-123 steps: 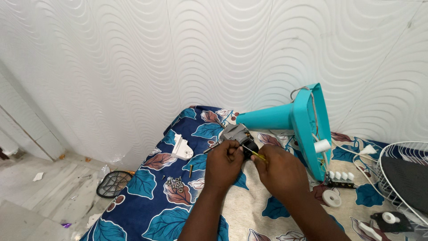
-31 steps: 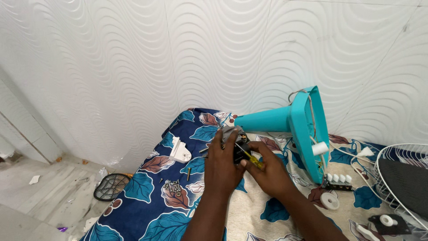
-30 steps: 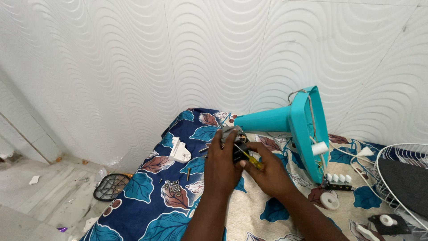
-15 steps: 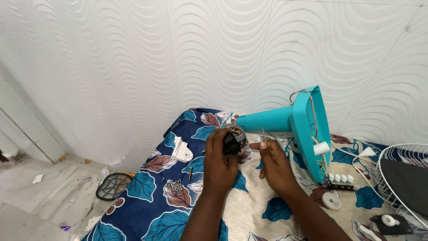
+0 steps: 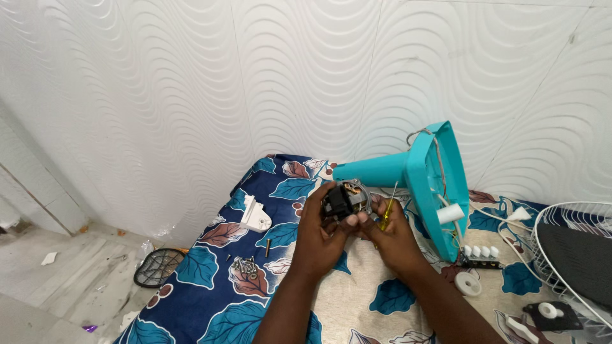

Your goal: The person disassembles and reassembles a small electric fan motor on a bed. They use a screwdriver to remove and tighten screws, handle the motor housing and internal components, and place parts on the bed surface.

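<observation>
The left hand (image 5: 322, 232) grips a small fan motor (image 5: 345, 200) with dark housing and copper windings, held above the leaf-patterned cloth (image 5: 210, 280); the right hand (image 5: 392, 236) pinches the motor's near side while clasping a yellow-handled screwdriver (image 5: 387, 213) – shaft pointing up. Just beside them lies the teal fan base (image 5: 417, 172) on its side; loose screws (image 5: 245, 266) and a white plastic bracket (image 5: 255, 215) rest to the left

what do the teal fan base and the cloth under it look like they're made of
The teal fan base looks like moulded plastic: even colour, smooth soft sheen, rounded edges. The cloth looks like printed woven fabric, matte, with a blue leaf pattern and soft creases.
</observation>
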